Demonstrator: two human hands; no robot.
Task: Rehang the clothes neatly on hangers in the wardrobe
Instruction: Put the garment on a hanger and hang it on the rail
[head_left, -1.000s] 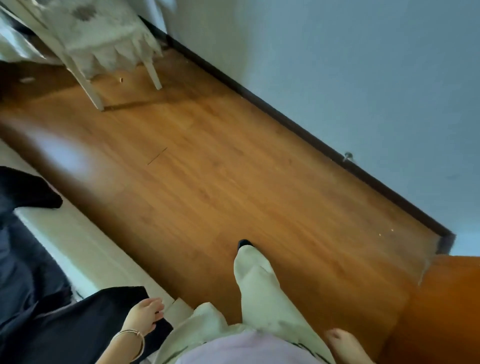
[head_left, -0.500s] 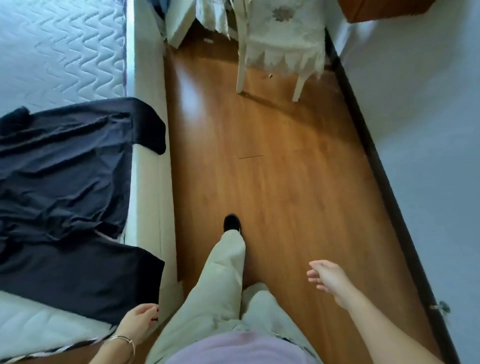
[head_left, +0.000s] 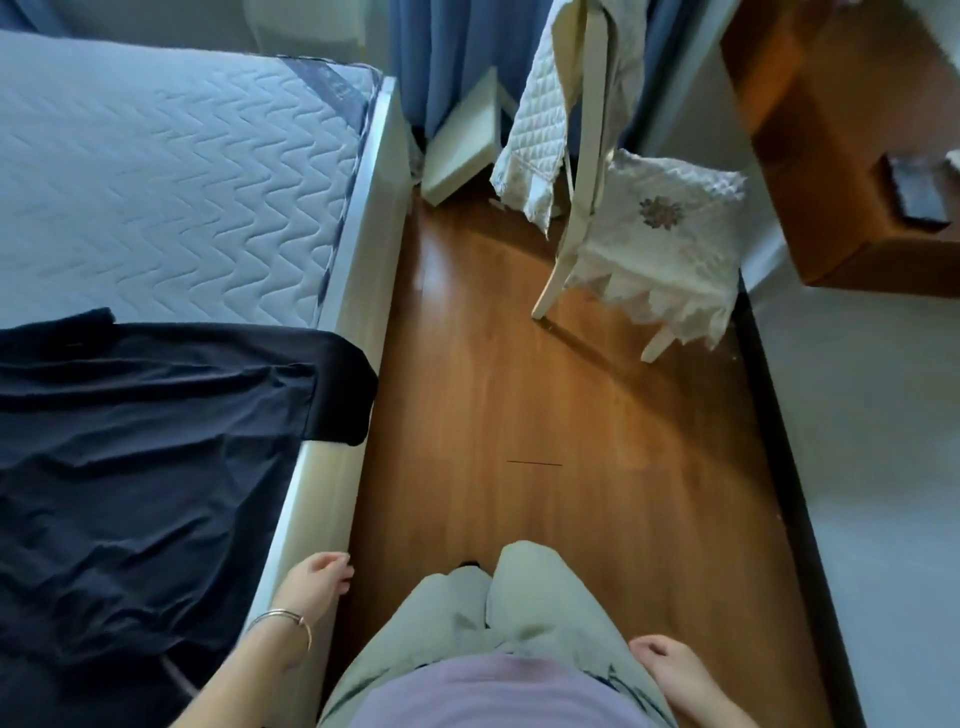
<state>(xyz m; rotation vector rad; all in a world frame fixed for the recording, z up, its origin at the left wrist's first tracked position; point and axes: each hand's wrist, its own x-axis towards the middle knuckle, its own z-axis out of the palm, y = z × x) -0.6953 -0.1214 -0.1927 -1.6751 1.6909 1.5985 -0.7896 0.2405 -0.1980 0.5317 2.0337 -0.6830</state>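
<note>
1. Risk, bed side. The dark navy, crumpled thin-fabric garment (head_left: 156, 467) is lying spread over the near part of the white zigzag-quilted mattress (head_left: 166, 171). One sleeve is hanging over the cream bed rail (head_left: 332, 483) toward the brown wooden floor (head_left: 519, 415). I am judging the cloth limp. If I lift it by that sleeve alone, I am likely dragging the rest off the edge or pressing in fresh creases.

2. Risk, missing pieces. No hanger and no wardrobe are showing in this view. I am judging that carrying the garment loose is inviting bunching, which works against a neat hang.

3. Risk, passage. The white wooden chair with a quilted, fringed cover (head_left: 660, 249) is standing in the narrow floor strip ahead, just beside the brown wooden desk (head_left: 831, 218). A trailing hem could be catching on its legs, or I could be tripping on it.

4. Left grip (head_left: 317, 579). It is hanging just beside the bed rail, near the garment's lower edge but apart from it. The fingers are curling loosely and the grip is relaxed, grasping nothing. A thin metal bracelet (head_left: 283, 621) is sitting on the wrist.

5. Right grip (head_left: 675, 670). It is hanging beside my pale green trouser leg (head_left: 545, 597), fingers loosely bent. It is likewise released, holding and touching nothing that I can make out.
</note>
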